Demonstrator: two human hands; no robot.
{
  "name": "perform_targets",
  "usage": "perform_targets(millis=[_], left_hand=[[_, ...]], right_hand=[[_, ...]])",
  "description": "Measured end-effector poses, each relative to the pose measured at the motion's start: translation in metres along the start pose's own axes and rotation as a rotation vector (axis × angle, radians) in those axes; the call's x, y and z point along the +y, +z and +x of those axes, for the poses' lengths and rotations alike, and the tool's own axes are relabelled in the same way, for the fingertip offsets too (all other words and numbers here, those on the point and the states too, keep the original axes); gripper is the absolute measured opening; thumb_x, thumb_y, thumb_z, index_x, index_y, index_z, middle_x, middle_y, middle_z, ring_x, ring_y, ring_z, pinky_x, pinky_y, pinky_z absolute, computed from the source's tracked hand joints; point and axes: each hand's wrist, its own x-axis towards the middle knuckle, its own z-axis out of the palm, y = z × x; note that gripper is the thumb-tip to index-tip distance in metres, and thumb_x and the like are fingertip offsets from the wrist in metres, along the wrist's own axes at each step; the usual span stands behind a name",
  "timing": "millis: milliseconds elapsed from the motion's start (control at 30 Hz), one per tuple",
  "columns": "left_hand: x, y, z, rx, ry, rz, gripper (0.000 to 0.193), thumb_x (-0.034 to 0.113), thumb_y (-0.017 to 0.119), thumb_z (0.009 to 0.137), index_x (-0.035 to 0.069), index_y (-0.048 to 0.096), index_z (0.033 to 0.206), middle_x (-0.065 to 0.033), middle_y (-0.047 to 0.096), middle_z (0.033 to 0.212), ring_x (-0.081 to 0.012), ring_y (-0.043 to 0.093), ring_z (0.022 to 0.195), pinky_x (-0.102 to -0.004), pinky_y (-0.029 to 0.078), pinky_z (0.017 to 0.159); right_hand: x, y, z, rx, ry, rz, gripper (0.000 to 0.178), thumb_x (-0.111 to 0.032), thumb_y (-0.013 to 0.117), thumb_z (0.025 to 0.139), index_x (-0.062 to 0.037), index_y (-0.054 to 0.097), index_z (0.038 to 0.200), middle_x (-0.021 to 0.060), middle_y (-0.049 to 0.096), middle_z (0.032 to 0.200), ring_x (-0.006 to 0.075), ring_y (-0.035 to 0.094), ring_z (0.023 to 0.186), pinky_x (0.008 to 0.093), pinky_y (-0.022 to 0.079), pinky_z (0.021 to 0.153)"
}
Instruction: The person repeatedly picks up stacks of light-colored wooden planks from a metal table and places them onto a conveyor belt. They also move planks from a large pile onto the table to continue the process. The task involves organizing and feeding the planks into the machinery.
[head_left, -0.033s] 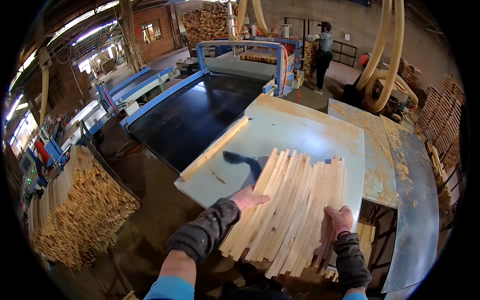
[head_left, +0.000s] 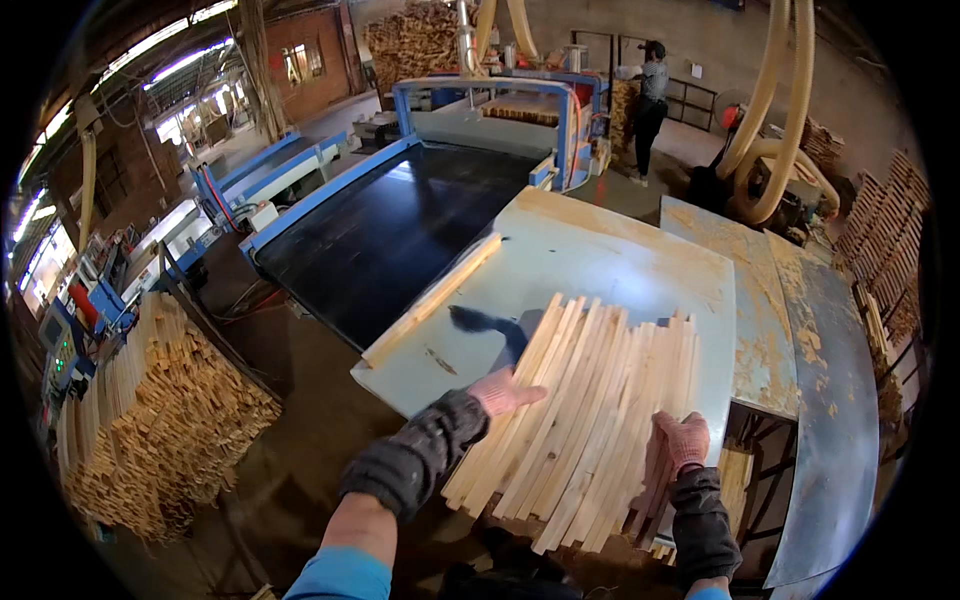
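Note:
A row of pale wooden strips, laid side by side with uneven ends, lies over the near edge of a light grey tabletop. My left hand, in a pinkish glove, grips the row's left side with the thumb over the top. On the opposite side, my right hand, gloved too, clasps the outermost strips, its thumb toward the row. The undersides of the strips and some of my fingers are hidden. A single wooden bar runs along the tabletop's left edge.
Beyond the tabletop is a black conveyor belt with a blue machine frame. A large stack of strips stands at left. Metal sheets extend at right, below hoses. Another person stands at the back.
The view has shifted very slightly. Both hands keep their hold on the strips, and the person at the back has turned a little.

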Motion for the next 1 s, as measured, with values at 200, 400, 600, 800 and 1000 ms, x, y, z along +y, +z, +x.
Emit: perform_targets(millis=[200,400,600,800,1000], left_hand=[[0.062,-0.091,0.064,0.076,-0.074,0.761,0.117,0.087,0.067,0.081,0.003,0.047,0.16,-0.0254,0.047,0.16,-0.0414,0.046,0.146,-0.0508,0.039,0.119],[-0.042,-0.215,0.076,0.399,-0.007,0.462,0.103,0.072,0.069,0.088,0.009,0.039,0.165,-0.0295,0.043,0.163,-0.0446,0.05,0.146,-0.0492,0.047,0.115],[-0.108,-0.325,0.093,0.263,-0.123,0.436,0.098,0.069,0.064,0.094,0.008,0.038,0.167,-0.0311,0.059,0.15,-0.0459,0.055,0.142,-0.0509,0.045,0.118],[-0.227,-0.496,0.129,0.365,-0.223,0.517,0.097,0.074,0.062,0.094,0.018,0.036,0.169,-0.0264,0.058,0.149,-0.0435,0.057,0.138,-0.0537,0.045,0.116],[-0.348,-0.666,0.155,0.51,-0.213,0.751,0.095,0.069,0.056,0.099,0.011,0.031,0.17,-0.0266,0.036,0.169,-0.0456,0.035,0.155,-0.0585,0.026,0.127]], right_hand=[[-0.062,0.054,0.036,0.063,0.087,-0.078,0.074,-0.062,0.087,0.073,0.0092,0.072,0.089,0.0275,0.076,0.087,0.042,0.076,0.087,0.0504,0.059,0.082],[-0.158,0.118,0.04,-0.009,0.122,-0.022,0.068,-0.059,0.088,0.075,0.0062,0.072,0.088,0.0246,0.076,0.085,0.038,0.077,0.086,0.0471,0.059,0.081],[-0.308,0.221,0.02,-0.115,0.071,-0.037,0.076,-0.064,0.085,0.075,0.0093,0.074,0.094,0.0259,0.077,0.089,0.0378,0.078,0.087,0.0471,0.06,0.08],[-0.458,0.359,-0.023,-0.164,-0.015,0.218,0.071,-0.051,0.086,0.083,0.0075,0.066,0.118,0.0269,0.077,0.104,0.0384,0.076,0.102,0.046,0.058,0.089],[-0.623,0.501,-0.073,-0.432,0.028,0.284,0.101,-0.045,0.086,0.089,0.0022,0.039,0.165,0.0255,0.066,0.144,0.0363,0.066,0.132,0.0403,0.051,0.11]])
